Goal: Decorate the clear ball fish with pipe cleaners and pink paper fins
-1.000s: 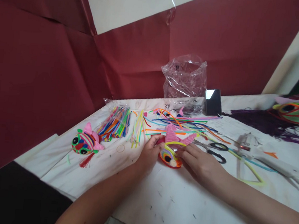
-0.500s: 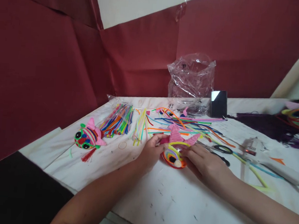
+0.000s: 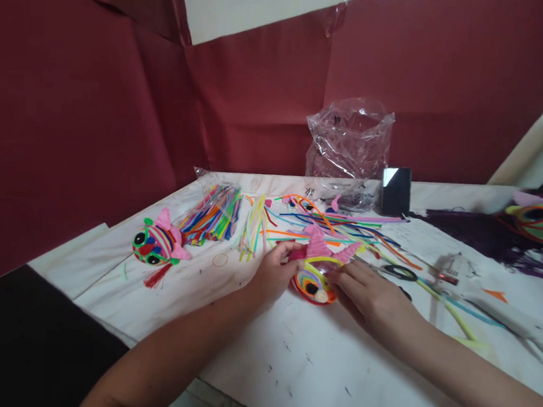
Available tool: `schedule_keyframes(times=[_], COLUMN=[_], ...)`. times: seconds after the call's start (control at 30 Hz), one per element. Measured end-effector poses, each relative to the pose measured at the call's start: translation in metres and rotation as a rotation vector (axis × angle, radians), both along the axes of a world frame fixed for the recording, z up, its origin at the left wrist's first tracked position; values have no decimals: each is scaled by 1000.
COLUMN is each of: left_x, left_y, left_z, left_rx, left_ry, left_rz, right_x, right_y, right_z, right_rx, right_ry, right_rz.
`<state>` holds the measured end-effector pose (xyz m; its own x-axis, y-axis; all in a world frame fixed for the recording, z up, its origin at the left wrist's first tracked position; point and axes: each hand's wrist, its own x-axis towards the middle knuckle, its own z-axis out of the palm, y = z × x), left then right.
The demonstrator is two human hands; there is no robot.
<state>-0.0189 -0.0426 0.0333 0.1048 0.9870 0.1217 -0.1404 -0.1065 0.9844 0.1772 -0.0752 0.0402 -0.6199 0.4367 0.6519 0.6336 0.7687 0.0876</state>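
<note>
A round craft piece [image 3: 314,283] with pink ears, yellow, lilac and orange pipe-cleaner bands and a black eye sits between my hands, low over the white table. My left hand [image 3: 277,272] is closed on its left side, beside a dark pink part. On the right side, the fingers of my right hand [image 3: 363,291] are bent against the piece and cover part of it. Black-handled scissors [image 3: 399,272] lie just beyond my right hand, partly hidden by it.
A similar finished-looking piece [image 3: 156,241] with a red tassel lies left. Pipe-cleaner bundles [image 3: 216,214] and loose strands are behind. A clear bag [image 3: 350,141] and black device [image 3: 395,191] stand at the back. A white glue gun [image 3: 491,299] and purple fringe [image 3: 469,230] are right.
The view has shifted slightly, so the things on the table appear a little further left. Both hands remain on the craft piece in nearly the same pose.
</note>
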Motion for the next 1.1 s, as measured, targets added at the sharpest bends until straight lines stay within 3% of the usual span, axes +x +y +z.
schedule_keyframes(times=[0.47, 1.0, 1.1], left_x=[3, 2, 2], left_y=[-3, -1, -4], left_z=[5, -4, -4], left_rx=[-34, -25, 6], left_ry=[-120, -112, -39], left_rz=[-6, -1, -9], right_x=[1, 1, 3], right_y=[2, 1, 3], right_z=[-2, -1, -3], right_rx=[-16, -30, -47], right_ry=[-3, 1, 7], right_rz=[-3, 5, 14])
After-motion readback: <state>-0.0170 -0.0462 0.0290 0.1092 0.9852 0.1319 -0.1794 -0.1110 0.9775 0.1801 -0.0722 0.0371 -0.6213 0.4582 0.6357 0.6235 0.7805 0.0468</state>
